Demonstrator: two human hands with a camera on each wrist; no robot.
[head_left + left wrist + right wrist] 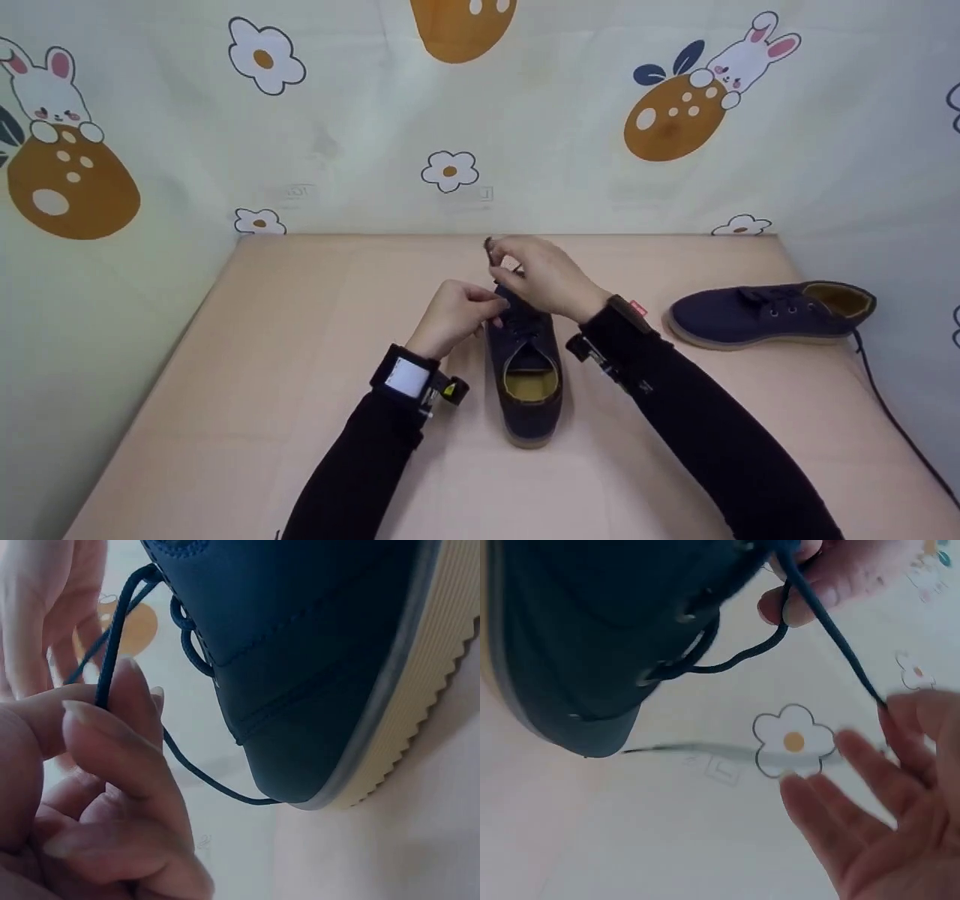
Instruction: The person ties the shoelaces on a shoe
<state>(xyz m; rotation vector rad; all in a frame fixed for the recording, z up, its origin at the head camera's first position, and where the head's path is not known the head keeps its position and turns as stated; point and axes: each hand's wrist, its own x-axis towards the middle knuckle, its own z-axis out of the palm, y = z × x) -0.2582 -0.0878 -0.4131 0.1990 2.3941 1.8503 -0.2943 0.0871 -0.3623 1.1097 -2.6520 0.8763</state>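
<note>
A dark navy lace-up shoe (531,424) stands upright on the table, toe pointing away and heel towards me. My left hand (456,316) is at the left side of its toe end, pinching a dark shoelace (112,652) between thumb and forefinger. Just above the toe, my right hand (551,279) pinches a stretch of lace (840,641) drawn taut from the shoe, its other fingers spread. In the left wrist view another length of lace hangs below the left fingers towards the toe.
The matching navy shoe (720,319) lies to the right, toe pointing left. A black cord (900,424) runs down the table's right edge behind it. A pale printed curtain (360,135) hangs along the table's back edge.
</note>
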